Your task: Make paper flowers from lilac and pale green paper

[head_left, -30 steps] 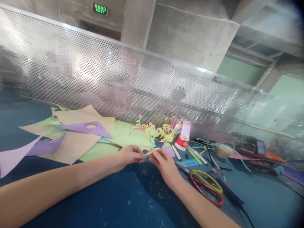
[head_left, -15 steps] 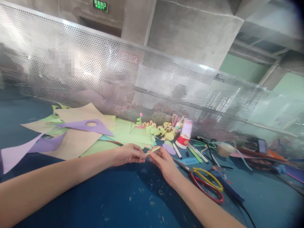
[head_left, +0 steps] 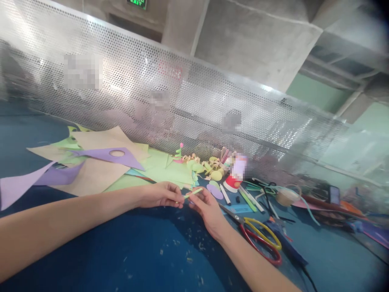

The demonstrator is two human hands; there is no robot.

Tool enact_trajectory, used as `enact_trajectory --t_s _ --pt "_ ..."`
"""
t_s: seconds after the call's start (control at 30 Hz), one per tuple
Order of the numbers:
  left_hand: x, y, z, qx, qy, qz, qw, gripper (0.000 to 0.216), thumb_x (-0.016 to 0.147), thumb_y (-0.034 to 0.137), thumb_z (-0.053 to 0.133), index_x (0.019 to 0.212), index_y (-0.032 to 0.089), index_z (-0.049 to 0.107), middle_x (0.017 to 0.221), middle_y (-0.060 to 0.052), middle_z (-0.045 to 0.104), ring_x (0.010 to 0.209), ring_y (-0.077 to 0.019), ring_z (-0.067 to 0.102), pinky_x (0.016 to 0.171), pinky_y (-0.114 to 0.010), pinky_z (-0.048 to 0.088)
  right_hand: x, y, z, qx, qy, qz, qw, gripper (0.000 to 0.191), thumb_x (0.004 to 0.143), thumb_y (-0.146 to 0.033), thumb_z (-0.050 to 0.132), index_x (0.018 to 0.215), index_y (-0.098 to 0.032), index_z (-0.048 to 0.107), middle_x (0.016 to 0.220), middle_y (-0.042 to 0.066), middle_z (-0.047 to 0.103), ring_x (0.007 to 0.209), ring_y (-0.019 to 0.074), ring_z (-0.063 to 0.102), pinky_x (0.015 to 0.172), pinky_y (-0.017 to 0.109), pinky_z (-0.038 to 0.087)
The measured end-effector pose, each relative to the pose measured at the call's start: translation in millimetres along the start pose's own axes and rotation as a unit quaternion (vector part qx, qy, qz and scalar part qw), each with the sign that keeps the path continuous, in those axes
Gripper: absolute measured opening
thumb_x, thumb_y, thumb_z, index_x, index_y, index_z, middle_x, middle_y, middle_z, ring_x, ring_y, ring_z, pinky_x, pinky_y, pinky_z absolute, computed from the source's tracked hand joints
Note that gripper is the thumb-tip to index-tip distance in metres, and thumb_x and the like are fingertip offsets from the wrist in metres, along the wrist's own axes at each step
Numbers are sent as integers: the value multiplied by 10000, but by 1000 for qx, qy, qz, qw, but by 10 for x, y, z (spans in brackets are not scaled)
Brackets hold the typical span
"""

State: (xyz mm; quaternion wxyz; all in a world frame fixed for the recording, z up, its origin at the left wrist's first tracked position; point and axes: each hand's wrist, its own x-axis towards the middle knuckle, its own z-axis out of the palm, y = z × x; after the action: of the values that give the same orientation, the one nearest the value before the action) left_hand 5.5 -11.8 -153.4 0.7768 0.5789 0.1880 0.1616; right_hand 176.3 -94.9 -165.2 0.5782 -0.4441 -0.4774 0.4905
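Note:
Between my two hands, above the blue table, stretches a narrow light green strip [head_left: 193,192], apparently paper. My left hand [head_left: 164,194] pinches its left end between thumb and fingertips. Thumb and fingers of my right hand [head_left: 208,209] are closed on its other end, whose tip sticks out above the thumb. Just right of that hand lie scissors [head_left: 261,237] with one yellow and one red handle. Behind the hands are light green paper sheets [head_left: 164,168] and a purple paper oval [head_left: 214,190].
Tan paper [head_left: 100,176] and a purple sheet with a round hole [head_left: 129,158] lie left. A red and white paper cup [head_left: 233,182], markers [head_left: 247,198], a tape roll [head_left: 287,195] and a blue corded tool [head_left: 287,241] sit right. A perforated metal screen [head_left: 194,109] stands behind.
My hands have drawn slightly apart, so more of the green strip shows between them. The camera view has shifted a little; the things on the table lie as before.

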Motion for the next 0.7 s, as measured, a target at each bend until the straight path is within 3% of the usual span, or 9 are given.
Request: enact_trajectory --t_s 0.3,0.7 --pt "0 -28 14 -2 40 25 999 164 632 232 716 675 132 593 667 -1 631 711 -101 600 704 -205 436 34 -57 40 -8 5 8 1000 214 693 -349 656 800 -199 547 744 -15 568 726 115 529 644 220 434" --pt "-11 7 12 -3 31 29 999 144 659 238 687 679 126 598 683 -22 631 649 -82 567 622 -167 424 35 -40 68 -40 28 -8 999 230 690 -369 652 800 -207 532 680 -29 535 636 103 484 553 193 386"
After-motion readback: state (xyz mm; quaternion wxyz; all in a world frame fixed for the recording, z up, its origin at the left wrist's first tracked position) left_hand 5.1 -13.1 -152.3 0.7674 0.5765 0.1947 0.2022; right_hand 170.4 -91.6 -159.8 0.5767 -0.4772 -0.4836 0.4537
